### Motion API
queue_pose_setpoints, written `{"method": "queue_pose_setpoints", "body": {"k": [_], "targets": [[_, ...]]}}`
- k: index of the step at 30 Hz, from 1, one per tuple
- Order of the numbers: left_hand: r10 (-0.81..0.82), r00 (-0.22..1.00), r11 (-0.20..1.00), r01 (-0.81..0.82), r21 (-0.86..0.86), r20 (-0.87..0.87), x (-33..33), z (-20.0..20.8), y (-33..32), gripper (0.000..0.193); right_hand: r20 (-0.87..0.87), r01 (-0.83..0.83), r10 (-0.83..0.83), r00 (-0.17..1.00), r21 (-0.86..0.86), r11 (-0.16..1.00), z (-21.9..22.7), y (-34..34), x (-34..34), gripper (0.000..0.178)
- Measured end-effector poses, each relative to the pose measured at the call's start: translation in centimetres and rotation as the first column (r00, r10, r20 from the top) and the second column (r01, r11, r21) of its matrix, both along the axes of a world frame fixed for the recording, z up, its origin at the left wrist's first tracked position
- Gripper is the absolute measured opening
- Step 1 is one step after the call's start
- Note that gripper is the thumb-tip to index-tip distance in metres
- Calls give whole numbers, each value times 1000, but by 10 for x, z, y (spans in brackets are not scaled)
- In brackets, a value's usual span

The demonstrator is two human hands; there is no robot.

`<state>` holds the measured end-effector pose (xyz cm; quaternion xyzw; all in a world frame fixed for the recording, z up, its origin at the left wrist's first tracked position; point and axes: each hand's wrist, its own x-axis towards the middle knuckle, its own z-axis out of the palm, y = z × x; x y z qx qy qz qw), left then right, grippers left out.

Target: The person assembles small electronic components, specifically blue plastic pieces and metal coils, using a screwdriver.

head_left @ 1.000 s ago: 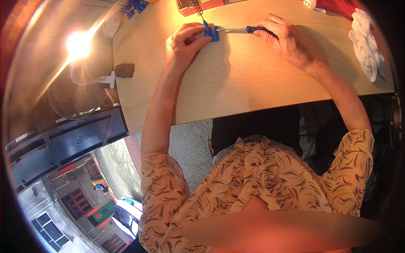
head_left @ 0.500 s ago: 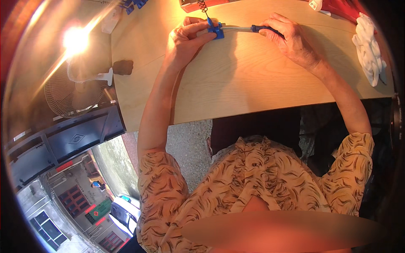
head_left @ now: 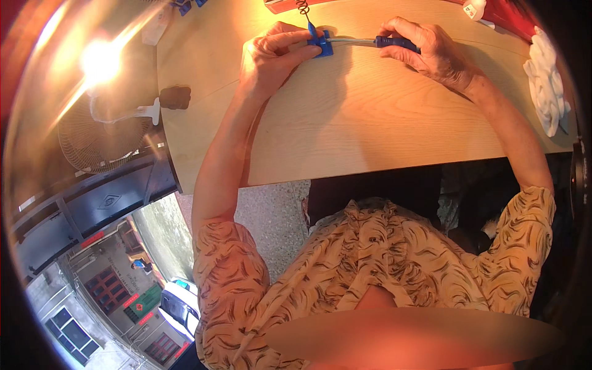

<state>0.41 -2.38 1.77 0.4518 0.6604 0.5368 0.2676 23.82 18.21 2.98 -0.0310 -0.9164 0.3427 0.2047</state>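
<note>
Near the far edge of the table, my left hand point(head_left: 268, 58) pinches a small blue plastic piece point(head_left: 325, 49) between thumb and fingers. From the piece rises a blue pen-like part point(head_left: 312, 29) with a dark coiled cord point(head_left: 303, 8) running up out of view. My right hand point(head_left: 439, 58) is closed round the dark blue handle of a screwdriver point(head_left: 399, 43). Its long thin shaft points left, and the tip meets the right side of the blue piece. Exactly where the tip touches is too small to make out.
The light wooden table point(head_left: 357, 123) spans under both arms. White gloves point(head_left: 546, 83) lie at its right end. A red box point(head_left: 287, 5) stands at the far edge. To the left are a bright lamp point(head_left: 102, 60), a fan point(head_left: 102, 139) and a dark lump point(head_left: 176, 97) on the table's edge.
The view has shifted slightly. My right hand's grip on the screwdriver handle has changed, with the fingers further apart round it. The tip still meets the blue piece.
</note>
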Motion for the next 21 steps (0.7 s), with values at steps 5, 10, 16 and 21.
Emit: {"method": "queue_pose_setpoints", "body": {"k": [5, 10, 16, 21], "targets": [[11, 998, 1000, -12, -15, -59, 2, 8, 0, 22, 72, -21, 31, 997, -137, 990, 4, 8, -11, 25], [7, 1000, 999, -7, -37, -10, 6, 14, 1, 22, 198, -5, 50, 979, -224, 975, 5, 16, -13, 24], [-23, 999, 997, 26, -66, 40, 0, 8, -1, 23, 263, -2, 98, 960, -344, 939, 1, 21, -18, 27], [-11, 998, 995, 16, -100, 55, 4, 18, -1, 21, 333, 40, 76, 940, -328, 944, 17, 15, -21, 26]]}}
